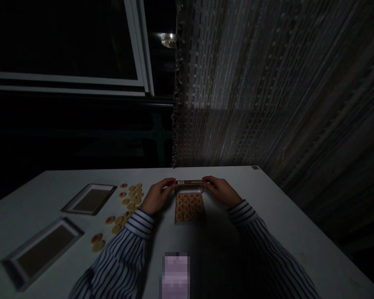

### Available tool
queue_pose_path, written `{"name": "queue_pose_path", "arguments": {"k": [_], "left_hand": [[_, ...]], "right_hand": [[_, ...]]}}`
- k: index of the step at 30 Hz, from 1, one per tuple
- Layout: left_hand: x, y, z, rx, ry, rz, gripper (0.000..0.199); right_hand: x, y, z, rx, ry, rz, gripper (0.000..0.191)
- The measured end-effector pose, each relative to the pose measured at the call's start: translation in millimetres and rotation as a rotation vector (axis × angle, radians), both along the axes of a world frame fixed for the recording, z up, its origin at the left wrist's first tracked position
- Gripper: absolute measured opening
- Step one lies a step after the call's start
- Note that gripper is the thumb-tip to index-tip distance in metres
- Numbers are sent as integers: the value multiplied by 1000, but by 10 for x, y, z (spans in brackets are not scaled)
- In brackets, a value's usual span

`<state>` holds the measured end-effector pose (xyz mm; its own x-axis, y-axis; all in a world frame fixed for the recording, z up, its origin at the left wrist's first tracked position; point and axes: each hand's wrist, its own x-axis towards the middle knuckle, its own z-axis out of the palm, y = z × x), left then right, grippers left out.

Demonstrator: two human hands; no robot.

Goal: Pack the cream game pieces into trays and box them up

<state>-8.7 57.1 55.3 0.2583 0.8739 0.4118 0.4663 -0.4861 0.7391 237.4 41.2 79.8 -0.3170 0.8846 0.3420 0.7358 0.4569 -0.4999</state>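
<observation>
My left hand (158,195) and my right hand (222,190) pinch the two ends of a reddish-brown box lid (189,182). The lid is tilted up on edge at the far side of a small box tray (190,223). Rows of round wooden pieces (188,206) with red characters fill this tray. Beside my left hand and sleeve, several loose round pieces (131,195) are scattered on the white table, most of them plain side up.
An open box lid or tray (92,199) with a brown rim lies at the left of the table (162,249). Nearer stands another open tray (45,249). A pixelated pink object (176,276) is at the near edge. A beaded curtain (224,83) hangs beyond.
</observation>
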Motion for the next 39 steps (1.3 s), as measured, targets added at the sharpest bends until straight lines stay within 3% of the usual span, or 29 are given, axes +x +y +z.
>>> {"name": "queue_pose_path", "arguments": {"k": [31, 39], "left_hand": [[-15, -260, 28, 2, 69, 23, 32], [-40, -287, -27, 21, 140, 35, 33]], "right_hand": [[-33, -209, -48, 17, -38, 2, 29], [-20, -249, -87, 48, -64, -4, 29]]}}
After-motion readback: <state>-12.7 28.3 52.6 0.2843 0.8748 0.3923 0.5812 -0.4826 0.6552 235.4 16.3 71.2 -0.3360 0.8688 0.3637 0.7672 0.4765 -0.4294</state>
